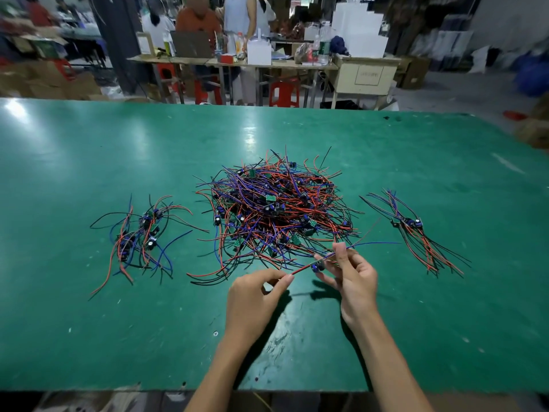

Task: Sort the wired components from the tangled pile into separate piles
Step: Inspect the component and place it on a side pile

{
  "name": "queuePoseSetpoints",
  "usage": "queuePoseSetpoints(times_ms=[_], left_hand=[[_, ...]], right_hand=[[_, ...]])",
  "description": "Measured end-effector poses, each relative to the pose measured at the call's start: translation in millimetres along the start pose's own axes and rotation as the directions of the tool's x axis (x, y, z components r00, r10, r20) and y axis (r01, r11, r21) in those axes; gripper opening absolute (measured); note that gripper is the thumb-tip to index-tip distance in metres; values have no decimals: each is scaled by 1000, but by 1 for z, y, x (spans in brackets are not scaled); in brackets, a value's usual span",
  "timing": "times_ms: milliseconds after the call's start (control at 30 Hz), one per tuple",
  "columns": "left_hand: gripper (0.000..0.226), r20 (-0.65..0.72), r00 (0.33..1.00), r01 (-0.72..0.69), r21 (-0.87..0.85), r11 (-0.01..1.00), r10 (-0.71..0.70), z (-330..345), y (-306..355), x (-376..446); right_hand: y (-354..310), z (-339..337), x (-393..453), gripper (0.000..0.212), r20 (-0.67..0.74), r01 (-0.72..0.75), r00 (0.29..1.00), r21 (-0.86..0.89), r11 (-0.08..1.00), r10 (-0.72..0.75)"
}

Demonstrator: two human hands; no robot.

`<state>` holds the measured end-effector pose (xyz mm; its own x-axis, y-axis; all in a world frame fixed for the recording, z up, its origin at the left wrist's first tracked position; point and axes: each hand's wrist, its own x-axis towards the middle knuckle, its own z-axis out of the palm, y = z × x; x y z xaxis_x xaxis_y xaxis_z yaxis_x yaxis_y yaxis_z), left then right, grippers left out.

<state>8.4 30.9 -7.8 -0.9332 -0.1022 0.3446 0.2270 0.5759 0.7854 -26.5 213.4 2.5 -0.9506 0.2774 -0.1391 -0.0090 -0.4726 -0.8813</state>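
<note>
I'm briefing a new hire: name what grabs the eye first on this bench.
The big tangled pile of red, blue and black wires sits mid-table on the green table. In front of it, the left hand and right hand pinch one wired component between them. Smaller sorted piles flank it, left and right.

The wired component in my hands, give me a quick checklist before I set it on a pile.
1. Component lifted off the table: ok.
2. Left hand pinches its red wire end: ok.
3. Right hand holds it near the board: ok.
4. Its wires free of the tangled pile: cannot tell.
5. Left pile and right pile lie apart: ok.
6. Which pile it belongs to: cannot tell.
</note>
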Motion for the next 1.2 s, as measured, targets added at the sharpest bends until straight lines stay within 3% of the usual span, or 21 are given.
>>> queuePoseSetpoints(times_ms=[100, 233, 300, 367, 433, 500, 533, 633, 733, 867, 1000, 1067, 1200], left_hand=[[15, 156, 979, 154, -162, 975, -129, -2, -4, 2], [18, 160, 963, 251, -249, 936, -216, -3, -5, 3], [19, 153, 957, 282, -282, 917, -247, -1, -6, 4], [19, 136, 955, 292, -306, 906, -263, -1, -6, 6], [20, 108, 951, 310, -356, 881, -291, -1, -6, 10], [21, 61, 935, 342, -420, 841, -350, -1, -7, 15], [20, 35, 924, 355, -449, 820, -380, -1, -8, 18], [19, -11, 908, 363, -477, 801, -418, -1, -10, 21], [20, -11, 918, 349, -449, 822, -396, -1, -12, 19], [21, 1, 920, 354, -436, 827, -393, -2, -12, 17], [22, 5, 924, 347, -424, 836, -381, -3, -12, 16], [21, 10, 924, 351, -423, 835, -383, -3, -11, 16], [19, 7, 924, 350, -415, 840, -382, -2, -10, 15]], right_hand=[[-13, 3, 9, 25, -53, 74, 995, -87, 993, -79], [-58, 0, 57, 15, -114, 152, 974, -328, 933, -198], [-85, -7, 94, 18, -117, 162, 958, -533, 831, -262], [-109, -17, 129, 26, -117, 143, 934, -741, 656, -336], [-122, -32, 157, 35, -101, 21, 925, -949, 315, -365], [-118, -42, 167, 46, -40, -41, 946, -999, 3, -322], [-110, -43, 167, 47, 24, 11, 953, -999, -45, -302], [-74, -35, 153, 36, 200, 200, 958, -980, -17, -205], [-47, -23, 141, 38, 195, 200, 967, -980, 17, -161], [-43, -19, 143, 28, 74, 116, 988, -938, 327, -137], [-59, -22, 134, 31, -29, -10, 1000, -634, 773, -11], [-67, -25, 124, 26, -37, -47, 999, -500, 865, 33], [-72, -25, 104, 19, -14, 4, 1000, -473, 881, -12]])
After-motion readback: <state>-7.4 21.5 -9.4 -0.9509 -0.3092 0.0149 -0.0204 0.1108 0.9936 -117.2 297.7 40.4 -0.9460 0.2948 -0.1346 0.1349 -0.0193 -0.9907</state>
